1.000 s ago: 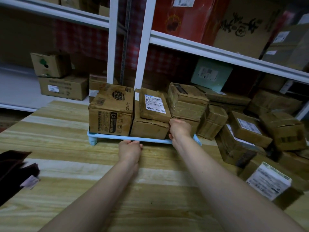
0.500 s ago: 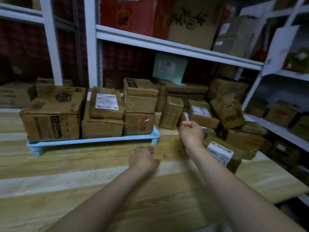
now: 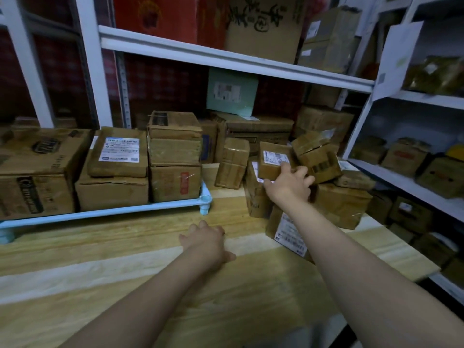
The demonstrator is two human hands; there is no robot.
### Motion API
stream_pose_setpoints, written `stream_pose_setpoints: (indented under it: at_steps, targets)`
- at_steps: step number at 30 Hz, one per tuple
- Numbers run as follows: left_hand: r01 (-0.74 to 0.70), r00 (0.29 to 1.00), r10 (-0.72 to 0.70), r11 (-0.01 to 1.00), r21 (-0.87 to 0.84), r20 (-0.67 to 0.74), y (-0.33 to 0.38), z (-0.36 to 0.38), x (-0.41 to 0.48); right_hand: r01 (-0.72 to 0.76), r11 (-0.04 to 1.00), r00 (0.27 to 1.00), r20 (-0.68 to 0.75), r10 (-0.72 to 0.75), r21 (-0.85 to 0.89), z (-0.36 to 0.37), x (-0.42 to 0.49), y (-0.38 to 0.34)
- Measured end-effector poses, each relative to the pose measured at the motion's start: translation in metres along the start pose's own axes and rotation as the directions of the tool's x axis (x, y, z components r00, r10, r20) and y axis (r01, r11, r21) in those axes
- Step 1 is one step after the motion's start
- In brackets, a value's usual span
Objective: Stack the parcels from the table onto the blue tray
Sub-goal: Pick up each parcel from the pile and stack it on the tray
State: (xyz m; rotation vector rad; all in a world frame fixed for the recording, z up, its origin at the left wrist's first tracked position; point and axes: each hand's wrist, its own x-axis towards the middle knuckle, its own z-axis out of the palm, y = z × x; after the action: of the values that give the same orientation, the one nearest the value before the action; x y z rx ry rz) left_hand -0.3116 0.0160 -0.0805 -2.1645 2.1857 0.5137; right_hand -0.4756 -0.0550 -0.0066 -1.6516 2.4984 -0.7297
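Blue tray (image 3: 105, 213) already holds five or so parcels; a heap right of it is left. Right hand (image 3: 288, 187) spread on a labelled parcel (image 3: 273, 159) there, not clamped yet; left hand (image 3: 206, 243) flat, holding nothing.

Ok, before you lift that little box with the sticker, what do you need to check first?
1. Right hand on the small labelled parcel: ok, the fingers are on its front, though a full grip cannot be told.
2. Neighbouring taped box apart from it: not ok, it leans close and might shift.
3. Left hand free to help: ok, it rests empty on the table.
4. Path to the blue tray clear: ok.
5. Spare room on the tray: cannot tell, the visible stacks look full.
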Motion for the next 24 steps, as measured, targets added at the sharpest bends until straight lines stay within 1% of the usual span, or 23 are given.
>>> stream_pose_setpoints:
  at_steps: [2,4,9,12,16,24]
  targets:
    - [0.001,1.000,-0.001,1.000,0.012,0.005,0.001,0.001,0.002,-0.087,0.995,0.996,0.028,0.088,-0.052,0.004,0.005,-0.011]
    - [0.001,1.000,-0.001,1.000,0.018,0.005,0.002,0.001,0.003,-0.136,0.989,0.990,0.021,0.137,-0.054,0.010,0.011,-0.018]
    - [0.015,0.999,-0.016,0.999,0.038,0.030,0.004,-0.002,0.008,-0.258,0.966,0.966,0.011,0.258,0.029,0.018,0.028,-0.031]
    - [0.019,0.999,-0.021,0.999,0.044,0.047,0.005,-0.003,0.009,-0.306,0.950,0.952,0.001,0.307,0.062,0.024,0.032,-0.035]
    - [0.014,0.999,-0.017,0.998,0.056,0.044,0.004,-0.002,0.009,-0.303,0.949,0.950,-0.055,0.308,0.081,0.027,0.036,-0.034]
    - [0.013,0.999,-0.016,0.997,0.071,0.045,0.002,-0.001,0.009,-0.247,0.926,0.941,-0.157,0.299,0.286,0.021,0.014,-0.031]
